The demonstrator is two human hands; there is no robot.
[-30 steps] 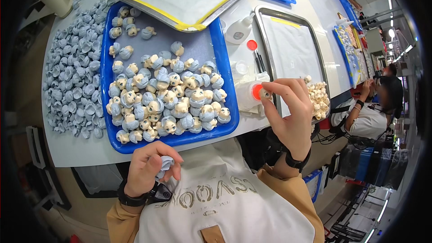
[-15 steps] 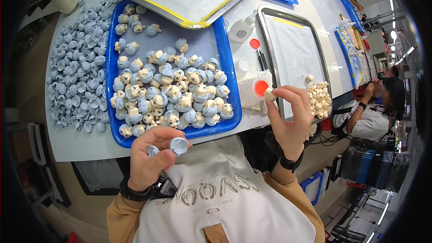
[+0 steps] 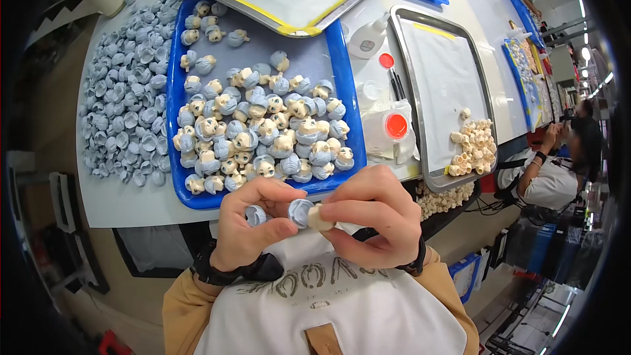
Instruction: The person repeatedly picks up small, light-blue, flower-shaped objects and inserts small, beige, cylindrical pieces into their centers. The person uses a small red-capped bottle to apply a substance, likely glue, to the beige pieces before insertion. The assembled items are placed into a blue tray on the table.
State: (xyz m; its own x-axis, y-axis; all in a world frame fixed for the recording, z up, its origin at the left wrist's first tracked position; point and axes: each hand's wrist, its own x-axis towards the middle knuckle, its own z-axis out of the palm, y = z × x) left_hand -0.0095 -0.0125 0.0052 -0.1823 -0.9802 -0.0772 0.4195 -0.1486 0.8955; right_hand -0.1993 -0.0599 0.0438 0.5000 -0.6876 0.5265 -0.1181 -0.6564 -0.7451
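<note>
In front of my chest, my left hand (image 3: 242,240) is closed on a hollow grey-blue doll hair shell (image 3: 300,211), pinched between thumb and fingers with its opening facing right. A second grey-blue shell (image 3: 256,215) is tucked in the same hand. Between thumb and fingertips, my right hand (image 3: 378,220) pinches a small cream doll head piece (image 3: 319,219), which meets the rim of the first shell; whether it enters the opening is hard to see. Just beyond, a blue tray (image 3: 358,141) bears many doll heads (image 3: 265,167) with grey-blue hair and painted eyes.
Loose grey-blue shells (image 3: 125,105) cover the table's left side. Right of the tray stand a white squeeze bottle (image 3: 369,39) and a jar with a red top (image 3: 396,126). Cream pieces (image 3: 474,144) lie on a metal tray (image 3: 430,118). A co-worker (image 3: 542,171) sits at far right.
My right hand has come left from beside the metal tray, bringing the cream piece to the shell. My left hand has shifted slightly right, still holding both shells.
</note>
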